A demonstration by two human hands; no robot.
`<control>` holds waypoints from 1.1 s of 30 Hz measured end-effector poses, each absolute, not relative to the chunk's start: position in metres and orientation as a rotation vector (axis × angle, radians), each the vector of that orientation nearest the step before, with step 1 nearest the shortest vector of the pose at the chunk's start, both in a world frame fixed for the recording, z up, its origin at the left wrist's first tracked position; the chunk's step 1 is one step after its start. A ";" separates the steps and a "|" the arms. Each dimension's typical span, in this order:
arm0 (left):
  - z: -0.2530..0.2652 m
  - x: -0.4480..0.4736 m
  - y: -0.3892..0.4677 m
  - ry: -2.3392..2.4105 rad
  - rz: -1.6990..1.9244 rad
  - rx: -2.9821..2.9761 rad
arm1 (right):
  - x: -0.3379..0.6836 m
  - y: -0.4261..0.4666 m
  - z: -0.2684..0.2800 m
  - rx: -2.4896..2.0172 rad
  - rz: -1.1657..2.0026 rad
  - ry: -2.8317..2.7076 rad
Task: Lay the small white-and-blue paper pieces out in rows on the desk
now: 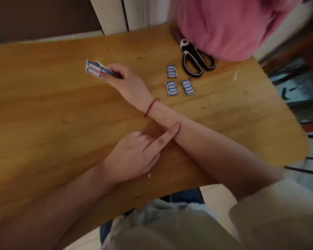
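Observation:
My right hand (130, 81) reaches across to the left, its thumb and fingers closed on several blue-bordered paper labels (94, 68). The labels fan out slightly just above the table. On that wrist sits a thin red cord bracelet (151, 107). My left hand (135, 152) is below it, index finger stretched out with its tip touching my right forearm. Its other fingers are loosely curled, and nothing shows in them. Three small cut pieces of the same labels (171, 88) lie apart from each other on the table, to the right of my right hand.
Black-and-white-handled scissors (195, 60) lie at the back of the wooden table (54, 114), their blades partly hidden by pink cloth (224, 27). Small crumbs (149, 175) dot the front. The table's rounded right corner borders dark, blurred furniture.

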State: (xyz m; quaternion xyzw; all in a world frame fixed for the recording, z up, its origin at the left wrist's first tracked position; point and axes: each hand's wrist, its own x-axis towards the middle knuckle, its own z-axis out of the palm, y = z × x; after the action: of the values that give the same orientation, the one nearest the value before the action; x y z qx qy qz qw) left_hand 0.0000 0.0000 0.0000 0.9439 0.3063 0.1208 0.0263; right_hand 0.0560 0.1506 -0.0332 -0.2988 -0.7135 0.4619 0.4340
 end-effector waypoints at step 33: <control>-0.003 0.005 0.000 0.756 0.013 2.946 | 0.057 0.146 -0.027 -0.820 1.168 -1.755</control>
State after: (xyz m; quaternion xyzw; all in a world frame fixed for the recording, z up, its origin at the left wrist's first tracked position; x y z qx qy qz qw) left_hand 0.0046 -0.0004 -0.0032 0.9674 0.2481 0.0044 0.0500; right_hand 0.0571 0.1465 -0.0267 -0.3279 -0.7022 0.4673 0.4256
